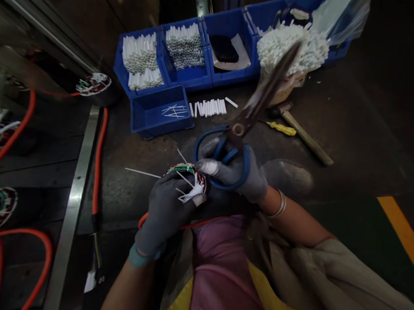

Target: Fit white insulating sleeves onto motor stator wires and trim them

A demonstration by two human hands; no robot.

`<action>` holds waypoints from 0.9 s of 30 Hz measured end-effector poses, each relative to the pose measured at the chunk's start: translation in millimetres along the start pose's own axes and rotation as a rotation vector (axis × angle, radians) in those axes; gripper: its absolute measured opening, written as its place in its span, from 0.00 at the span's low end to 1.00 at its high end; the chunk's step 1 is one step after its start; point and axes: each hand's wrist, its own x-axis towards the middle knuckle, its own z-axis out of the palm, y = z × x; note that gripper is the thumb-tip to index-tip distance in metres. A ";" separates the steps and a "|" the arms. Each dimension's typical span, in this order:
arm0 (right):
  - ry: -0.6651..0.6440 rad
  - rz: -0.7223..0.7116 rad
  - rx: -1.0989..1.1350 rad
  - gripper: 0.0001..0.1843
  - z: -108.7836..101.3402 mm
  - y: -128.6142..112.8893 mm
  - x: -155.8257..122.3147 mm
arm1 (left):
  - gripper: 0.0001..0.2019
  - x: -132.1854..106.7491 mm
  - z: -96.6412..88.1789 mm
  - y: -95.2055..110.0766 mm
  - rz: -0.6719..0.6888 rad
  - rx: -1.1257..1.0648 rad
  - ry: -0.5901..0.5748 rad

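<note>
My left hand (pixel 166 208), in a grey glove, is closed around a round wound coil (pixel 188 175) with coloured wires, white sleeves and thin white ties sticking out. An orange cable (pixel 203 223) runs from it across my lap. My right hand (pixel 236 173), also gloved, has its fingers through the blue handles of large scissors (pixel 246 120). The dark blades point up and to the right, blurred, away from the coil. The two hands touch at the coil.
Blue bins (pixel 188 55) at the back hold white tubes, a black item and a heap of small white pieces in a plastic bag (pixel 294 45). Loose white tubes (pixel 210 107), a yellow-handled tool (pixel 282 128) and a wooden handle (pixel 308 138) lie on the dark bench. Orange cables and more coils lie left.
</note>
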 end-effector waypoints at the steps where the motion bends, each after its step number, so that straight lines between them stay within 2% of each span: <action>1: -0.036 -0.017 -0.035 0.14 -0.2 -3.1 1.7 | 0.11 -0.2 -0.1 0.6 -0.010 -0.013 -0.003; 4: -0.220 -0.087 -0.225 0.16 -1.0 -8.2 5.9 | 0.10 -0.5 0.9 3.4 -0.041 -0.034 -0.007; 5: -0.239 -0.102 -0.268 0.16 -3.3 -9.1 6.1 | 0.10 -0.1 2.2 4.5 -0.065 -0.021 0.006; 9: -0.088 -0.102 -0.205 0.17 -27.3 -10.7 -3.7 | 0.12 6.1 12.1 7.1 -0.170 0.095 0.147; 12: -0.027 -0.023 -0.268 0.22 -49.6 -6.8 -22.0 | 0.17 12.6 18.8 6.1 -0.250 0.111 0.218; 14: -0.058 0.066 -0.446 0.21 -59.3 -2.1 -37.6 | 0.15 13.9 20.4 4.3 -0.301 0.056 0.282; 17: -0.147 0.177 -0.777 0.20 -64.3 3.1 -60.0 | 0.10 7.2 17.0 0.0 -0.362 -0.145 0.408; 19: -0.225 0.199 -0.948 0.20 -63.7 1.9 -70.0 | 0.10 -2.0 11.5 -3.8 -0.380 -0.286 0.429; 23: -0.384 0.207 -1.148 0.20 -55.8 -16.4 -70.9 | 0.10 -18.6 0.7 -10.8 -0.328 -0.353 0.392; 27: -0.472 0.207 -1.270 0.18 -39.8 -42.8 -50.6 | 0.06 -17.4 -3.5 -13.7 -0.054 -0.196 0.404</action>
